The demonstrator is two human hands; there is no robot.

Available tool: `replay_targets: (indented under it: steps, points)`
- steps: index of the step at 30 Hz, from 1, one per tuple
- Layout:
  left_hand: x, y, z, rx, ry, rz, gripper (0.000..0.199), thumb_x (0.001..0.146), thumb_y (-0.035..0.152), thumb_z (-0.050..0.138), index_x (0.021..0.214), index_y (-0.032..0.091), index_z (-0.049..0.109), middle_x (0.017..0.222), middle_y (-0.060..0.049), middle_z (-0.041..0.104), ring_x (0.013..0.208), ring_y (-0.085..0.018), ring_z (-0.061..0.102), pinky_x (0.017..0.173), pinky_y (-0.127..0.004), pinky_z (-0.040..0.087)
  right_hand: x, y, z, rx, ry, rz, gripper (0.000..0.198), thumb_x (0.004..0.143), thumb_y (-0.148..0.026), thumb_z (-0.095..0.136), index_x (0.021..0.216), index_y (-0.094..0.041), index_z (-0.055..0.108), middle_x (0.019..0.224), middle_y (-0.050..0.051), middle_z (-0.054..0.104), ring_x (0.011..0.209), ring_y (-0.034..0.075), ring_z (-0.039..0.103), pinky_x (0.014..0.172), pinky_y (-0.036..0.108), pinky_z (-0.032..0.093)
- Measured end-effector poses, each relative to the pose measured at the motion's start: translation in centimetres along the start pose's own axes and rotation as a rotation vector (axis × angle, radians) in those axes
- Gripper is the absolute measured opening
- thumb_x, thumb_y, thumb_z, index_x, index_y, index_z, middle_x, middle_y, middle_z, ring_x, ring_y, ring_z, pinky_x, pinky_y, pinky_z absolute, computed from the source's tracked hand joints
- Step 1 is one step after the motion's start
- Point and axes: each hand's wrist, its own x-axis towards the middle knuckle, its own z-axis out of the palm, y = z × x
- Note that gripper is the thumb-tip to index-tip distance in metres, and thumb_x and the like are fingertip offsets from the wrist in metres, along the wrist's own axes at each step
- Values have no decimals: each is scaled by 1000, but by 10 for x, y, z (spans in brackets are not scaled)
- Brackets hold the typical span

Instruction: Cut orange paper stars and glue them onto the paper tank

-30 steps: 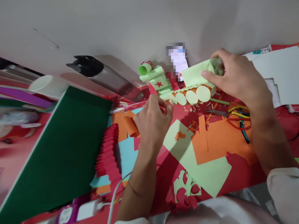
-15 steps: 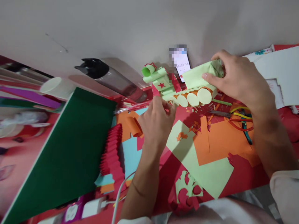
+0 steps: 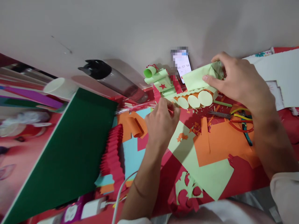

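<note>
My right hand (image 3: 243,79) grips a light green paper box (image 3: 201,76) at its right end, thumb on the near face and fingers behind. Below the box runs a light green ruffled paper strip with orange-edged paper discs (image 3: 193,101) along its near side. At the left end of this row, my left hand (image 3: 163,119) is closed in a pinch; whatever lies between its fingertips is hidden. Just beyond that hand stands a green rolled-paper piece (image 3: 161,79) bearing a red star.
A phone (image 3: 184,67) showing a timer leans by the wall, near a dark bottle (image 3: 121,82). Scissors (image 3: 220,115) and pliers (image 3: 246,133) lie at right. Orange sheets (image 3: 219,143), green sheets (image 3: 205,172) and red pleated paper (image 3: 112,152) cover the table beside a green board (image 3: 70,146).
My left hand has shifted slightly right along the row of discs, still pinched. My right hand keeps its hold on the paper box. The whole view has moved a little.
</note>
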Motion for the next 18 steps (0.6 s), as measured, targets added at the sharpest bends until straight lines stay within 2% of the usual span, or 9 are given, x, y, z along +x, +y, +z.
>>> replay_targets:
  steps: [4,10,14,18]
  points:
    - [0,-1,2,-15,7,7,16,89,22,66,86,25,50,78,-1,70,66,-20,60,66,-31,36,0,-1,1,-135,26,-32,43,83,-70,75,106,-35,67,91,12,76,105,45,69,81,55,55]
    - [1,1,0,-12,3,16,15,89,21,65,86,25,51,77,-1,72,64,-19,61,64,-31,36,1,2,3,-136,36,-70,44,84,-72,73,108,-35,67,89,11,76,104,44,70,79,53,55]
    - [1,1,-2,-8,-13,45,11,92,22,64,87,25,54,81,-1,76,67,-19,65,64,-31,36,0,-2,0,-170,35,-83,38,86,-64,74,108,-34,67,89,11,76,101,42,71,79,51,54]
    - [2,0,-4,-41,-13,102,5,95,24,62,90,25,59,79,0,77,62,-17,66,62,-31,38,0,-9,-3,-248,6,-6,37,87,-55,76,113,-30,68,93,12,77,101,42,72,84,54,54]
